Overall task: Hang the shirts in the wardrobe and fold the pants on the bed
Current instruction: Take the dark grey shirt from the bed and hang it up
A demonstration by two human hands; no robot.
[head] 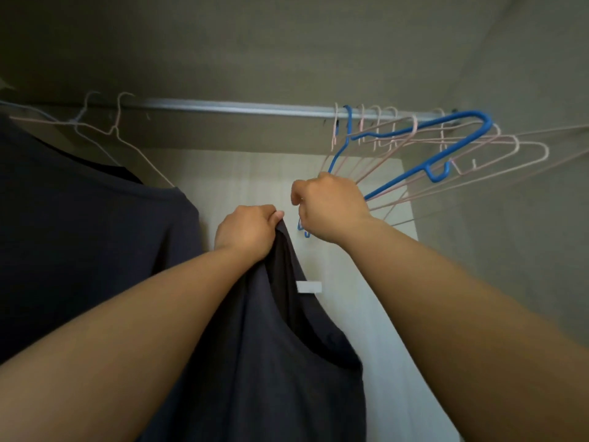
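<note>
I am looking up into the wardrobe at its metal rail (242, 108). My left hand (247, 231) is closed on the top edge of a dark navy shirt (271, 362), which hangs down from my fist; a white label (308, 287) shows inside its neck. My right hand (328, 207) is closed on the lower bar of a blue hanger (424, 145) whose hook is on the rail; the hanger's end peeks out below my fist. Another dark shirt (79, 237) hangs on a pale wire hanger (140, 154) at the left.
Several empty pale pink wire hangers (497, 148) are bunched on the rail at the right, around the blue one. The wardrobe's light back panel (242, 177) lies behind my hands, a grey side wall (510, 250) stands at the right, and the ceiling panel is above.
</note>
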